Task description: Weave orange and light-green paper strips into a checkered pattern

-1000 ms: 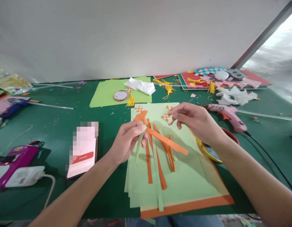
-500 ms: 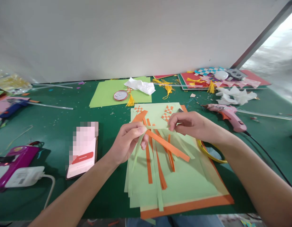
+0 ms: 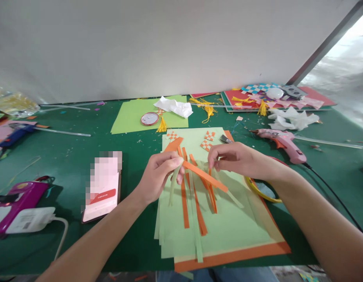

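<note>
**Thin paper strips: light, bendy, easily creased**

The orange strip [image 3: 206,176] sits near the centre of the frame, slanting down to the right from the left hand [image 3: 161,174]. That hand is closed in a pinch, thumb against fingers, on the strip's upper end; a pale green strip [image 3: 173,190] hangs below the same grip. The right hand [image 3: 236,159], right of centre, has its fingers curled and its thumb near the fingertips. Pale green paper shows close beneath them, but whether they have hold of it I cannot tell.

The strips look almost weightless. The orange one spans the air fairly straight from one end, so it probably has a little spring along its length, yet it should fold or kink under slight pressure. Paper like this is likely to be dry rather than slippery, and prone to tear if tugged sideways. A flat fingertip pinch close to the crossing of the strips would suit it best, with the loose end steadied lightly at its edges.

Under the hands, at lower centre, loose orange strips [image 3: 185,205] lie on pale green sheets [image 3: 237,225] on the worktop [image 3: 134,243]. Small checkered pieces [image 3: 206,145] lie just above centre, equally flimsy and best lifted by an edge.
</note>
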`<action>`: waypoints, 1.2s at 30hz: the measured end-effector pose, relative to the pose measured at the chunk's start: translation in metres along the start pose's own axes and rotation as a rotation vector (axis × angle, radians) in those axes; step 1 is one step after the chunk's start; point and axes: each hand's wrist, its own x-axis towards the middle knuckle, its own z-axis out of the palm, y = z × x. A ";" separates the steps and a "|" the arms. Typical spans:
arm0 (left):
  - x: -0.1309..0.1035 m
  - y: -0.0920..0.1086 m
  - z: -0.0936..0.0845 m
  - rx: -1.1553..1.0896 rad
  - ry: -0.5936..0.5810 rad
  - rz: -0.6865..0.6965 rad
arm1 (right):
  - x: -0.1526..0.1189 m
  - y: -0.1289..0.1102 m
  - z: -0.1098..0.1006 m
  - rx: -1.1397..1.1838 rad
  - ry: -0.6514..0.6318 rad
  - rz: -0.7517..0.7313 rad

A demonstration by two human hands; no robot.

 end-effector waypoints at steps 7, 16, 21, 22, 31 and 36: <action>-0.001 -0.003 -0.003 0.075 0.004 -0.004 | -0.001 0.000 0.001 -0.029 -0.028 -0.009; -0.002 -0.006 -0.002 0.169 -0.058 0.033 | 0.000 -0.004 0.006 0.098 -0.030 -0.038; -0.003 -0.004 0.000 0.295 -0.093 0.022 | 0.000 -0.001 0.012 0.166 0.004 -0.093; -0.004 -0.003 0.000 0.312 -0.101 0.020 | 0.000 -0.001 0.013 0.172 0.013 -0.103; -0.005 -0.003 0.001 0.386 -0.185 0.050 | 0.001 -0.007 0.020 0.259 0.101 -0.133; -0.005 0.000 0.002 0.488 -0.108 0.093 | 0.002 -0.007 0.024 0.292 0.176 -0.104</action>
